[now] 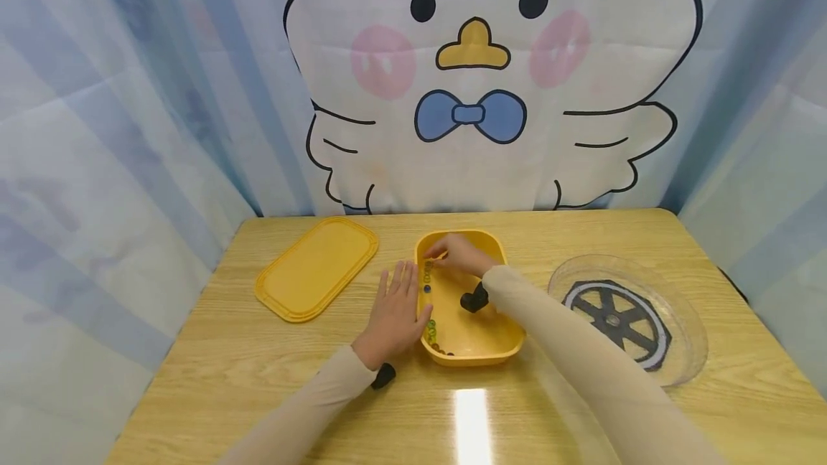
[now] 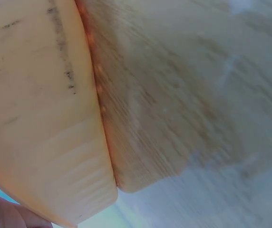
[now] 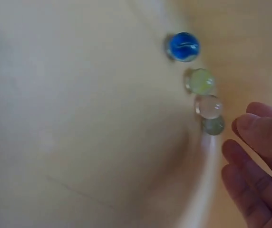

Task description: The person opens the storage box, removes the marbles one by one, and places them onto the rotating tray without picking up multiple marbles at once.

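Observation:
A yellow plastic box (image 1: 474, 336) stands in the middle of the table, its outer side filling the left of the left wrist view. Marbles line its left inner wall: a blue marble (image 3: 183, 47), a yellow-green marble (image 3: 201, 81), a pinkish marble (image 3: 208, 106) and a grey-green marble (image 3: 214, 125), with green marbles (image 1: 431, 329) nearer the front. My left hand (image 1: 394, 311) lies with straight fingers along the box's left rim. Inside the far left corner, my right hand (image 1: 460, 254) has thumb and forefinger close together beside the marbles; I cannot tell whether they pinch one.
A flat yellow lid (image 1: 316, 269) lies at the back left. To the right is a clear round dish (image 1: 690, 339) with a black-and-grey wheel pattern (image 1: 614, 320). A printed curtain (image 1: 472, 185) hangs behind the wooden table (image 1: 271, 350).

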`<state>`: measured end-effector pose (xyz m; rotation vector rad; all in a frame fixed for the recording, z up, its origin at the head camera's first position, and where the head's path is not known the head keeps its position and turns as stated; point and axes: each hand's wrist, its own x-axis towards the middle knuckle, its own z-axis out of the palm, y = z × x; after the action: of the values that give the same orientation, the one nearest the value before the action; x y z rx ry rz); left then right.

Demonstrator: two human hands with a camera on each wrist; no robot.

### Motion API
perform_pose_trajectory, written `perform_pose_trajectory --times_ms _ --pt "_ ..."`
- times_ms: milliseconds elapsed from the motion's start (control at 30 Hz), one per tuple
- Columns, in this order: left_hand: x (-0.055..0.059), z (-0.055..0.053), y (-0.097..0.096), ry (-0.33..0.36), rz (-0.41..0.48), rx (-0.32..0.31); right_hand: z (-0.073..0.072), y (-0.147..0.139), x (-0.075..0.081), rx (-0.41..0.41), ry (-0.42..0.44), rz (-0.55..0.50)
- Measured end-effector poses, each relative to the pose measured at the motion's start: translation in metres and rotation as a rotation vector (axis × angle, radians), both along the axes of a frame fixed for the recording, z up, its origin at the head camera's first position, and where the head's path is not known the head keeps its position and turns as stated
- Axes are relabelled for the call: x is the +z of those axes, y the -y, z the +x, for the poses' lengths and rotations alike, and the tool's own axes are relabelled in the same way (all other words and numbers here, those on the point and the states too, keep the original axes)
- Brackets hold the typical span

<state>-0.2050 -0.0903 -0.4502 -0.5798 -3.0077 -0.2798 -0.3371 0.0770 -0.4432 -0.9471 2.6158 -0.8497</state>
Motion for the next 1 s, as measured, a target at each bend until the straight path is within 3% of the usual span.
perform_pose_trajectory --times_ms 467,1000 --pt "0.0 0.001 0.0 0.003 0.023 -0.001 -0.009 0.006 -0.025 0.065 -0.179 -0.007" --pt "-0.002 0.0 -0.001 -0.009 0.024 -0.002 -0.008 0.006 -0.028 -0.054 -0.118 -0.007"
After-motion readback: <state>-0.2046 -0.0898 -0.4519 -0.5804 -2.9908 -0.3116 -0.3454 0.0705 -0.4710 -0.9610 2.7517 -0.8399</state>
